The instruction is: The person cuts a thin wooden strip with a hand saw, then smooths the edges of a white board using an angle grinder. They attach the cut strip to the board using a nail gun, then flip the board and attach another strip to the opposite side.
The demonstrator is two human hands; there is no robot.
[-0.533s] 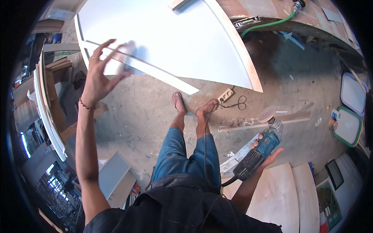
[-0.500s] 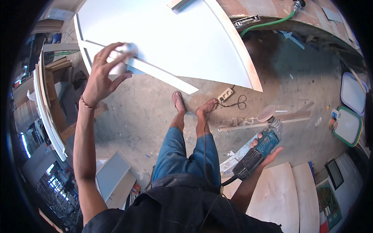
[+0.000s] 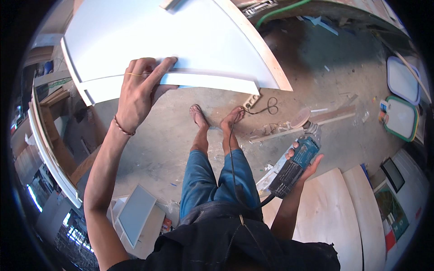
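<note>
My left hand (image 3: 139, 92) closes over a long white strip (image 3: 212, 82) at the near edge of a large white panel (image 3: 131, 31). Its fingers lie on top and the thumb is underneath. The strip runs along that edge, its right end near the panel's framed corner. Away from the panel, low on the right, my right hand (image 3: 311, 168) is wrapped around the body of a teal and black angle grinder (image 3: 302, 154). A round pale disc (image 3: 300, 118) is fitted at the grinder's head, pointing up and away. Its cord runs back toward my waist.
Between my feet and the panel lies a power strip (image 3: 251, 102) with a looped cord. Wooden slats (image 3: 332, 115) and scraps litter the floor at right. Two framed pale panels (image 3: 402, 118) lean at far right. Plywood sheets (image 3: 323, 210) lie near right; stacked boards (image 3: 54, 149) stand left.
The strip has swung from a slant across the panel to lie along its near edge. My left hand, spread before, has closed on it. My right hand still holds the grinder.
</note>
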